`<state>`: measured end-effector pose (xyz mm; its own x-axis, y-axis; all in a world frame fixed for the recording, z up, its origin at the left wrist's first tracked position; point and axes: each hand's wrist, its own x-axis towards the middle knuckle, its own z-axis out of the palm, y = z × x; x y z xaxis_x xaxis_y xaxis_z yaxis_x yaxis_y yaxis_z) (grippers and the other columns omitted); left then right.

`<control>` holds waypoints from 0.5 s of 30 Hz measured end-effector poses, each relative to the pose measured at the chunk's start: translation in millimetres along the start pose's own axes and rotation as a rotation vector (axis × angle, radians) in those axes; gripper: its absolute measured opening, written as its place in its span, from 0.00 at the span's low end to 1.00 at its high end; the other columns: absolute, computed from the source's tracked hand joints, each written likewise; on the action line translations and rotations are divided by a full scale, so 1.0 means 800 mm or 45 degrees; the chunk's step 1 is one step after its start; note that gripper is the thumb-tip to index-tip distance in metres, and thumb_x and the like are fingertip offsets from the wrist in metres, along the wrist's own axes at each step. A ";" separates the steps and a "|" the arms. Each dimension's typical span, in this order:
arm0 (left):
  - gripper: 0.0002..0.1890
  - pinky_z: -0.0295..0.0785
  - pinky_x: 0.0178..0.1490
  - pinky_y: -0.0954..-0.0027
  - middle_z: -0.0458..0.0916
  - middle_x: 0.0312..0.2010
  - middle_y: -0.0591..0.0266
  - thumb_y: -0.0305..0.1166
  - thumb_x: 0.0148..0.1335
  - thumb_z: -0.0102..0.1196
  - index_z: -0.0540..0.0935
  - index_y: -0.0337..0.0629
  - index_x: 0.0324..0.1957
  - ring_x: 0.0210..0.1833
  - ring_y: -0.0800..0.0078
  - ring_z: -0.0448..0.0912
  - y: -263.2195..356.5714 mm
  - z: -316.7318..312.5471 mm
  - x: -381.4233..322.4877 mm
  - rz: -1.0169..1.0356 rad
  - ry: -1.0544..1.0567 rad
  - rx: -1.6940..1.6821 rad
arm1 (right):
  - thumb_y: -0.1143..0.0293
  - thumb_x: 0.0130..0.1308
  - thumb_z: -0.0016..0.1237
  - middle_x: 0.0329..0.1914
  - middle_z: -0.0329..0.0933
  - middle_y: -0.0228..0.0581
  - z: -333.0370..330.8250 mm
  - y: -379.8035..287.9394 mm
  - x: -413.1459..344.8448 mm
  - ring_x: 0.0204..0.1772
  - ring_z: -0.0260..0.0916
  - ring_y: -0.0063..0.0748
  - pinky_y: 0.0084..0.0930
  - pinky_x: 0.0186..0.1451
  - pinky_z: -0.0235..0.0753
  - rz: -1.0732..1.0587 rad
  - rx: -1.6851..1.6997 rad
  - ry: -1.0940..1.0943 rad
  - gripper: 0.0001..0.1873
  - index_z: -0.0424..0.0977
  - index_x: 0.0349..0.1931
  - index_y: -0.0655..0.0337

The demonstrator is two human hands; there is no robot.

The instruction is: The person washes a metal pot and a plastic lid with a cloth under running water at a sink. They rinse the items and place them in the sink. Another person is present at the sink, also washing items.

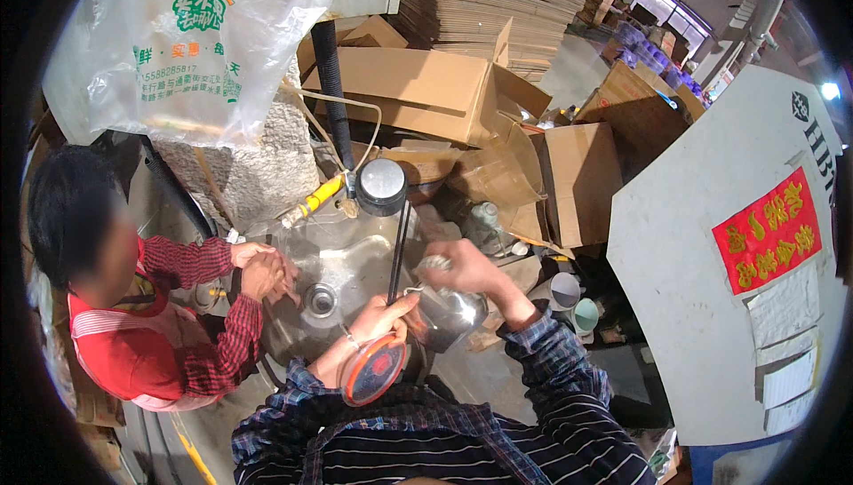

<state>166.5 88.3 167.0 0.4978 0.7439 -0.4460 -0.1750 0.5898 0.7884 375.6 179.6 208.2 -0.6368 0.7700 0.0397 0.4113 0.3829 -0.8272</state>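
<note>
My left hand (381, 320) grips a pair of dark chopsticks (400, 252), which point away from me. A round lid with an orange rim (374, 370) sits against the same hand, below the fingers. The left thumb meets the edge of a shiny metal container (445, 320), tilted beside the sink. Above its mouth is my right hand (460, 270), blurred, closed around a small whitish, striped thing (434, 263) that I cannot identify. A stainless steel sink (346, 245) lies before me, its drain (321, 300) left of my hands.
At left a person (160, 338) holds both hands (263, 272) together over the sink. A yellow hose (316, 200) and a black round container (381, 186) are at its far edge. Cardboard boxes (406, 85) lie beyond; a grey panel (680, 205) stands right. A plastic bag (220, 32) hangs upper left.
</note>
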 end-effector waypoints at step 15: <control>0.18 0.57 0.10 0.72 0.72 0.10 0.61 0.39 0.68 0.53 0.71 0.42 0.23 0.07 0.74 0.67 -0.030 0.009 -0.009 0.304 0.501 -0.226 | 0.58 0.69 0.46 0.54 0.76 0.46 0.053 0.008 -0.002 0.56 0.73 0.40 0.31 0.58 0.71 0.514 0.134 0.271 0.20 0.72 0.55 0.62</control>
<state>173.4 66.5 154.6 0.0737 0.9068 -0.4150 -0.4042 0.4076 0.8189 351.8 159.3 179.0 -0.2870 0.9384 -0.1924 0.5237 -0.0145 -0.8518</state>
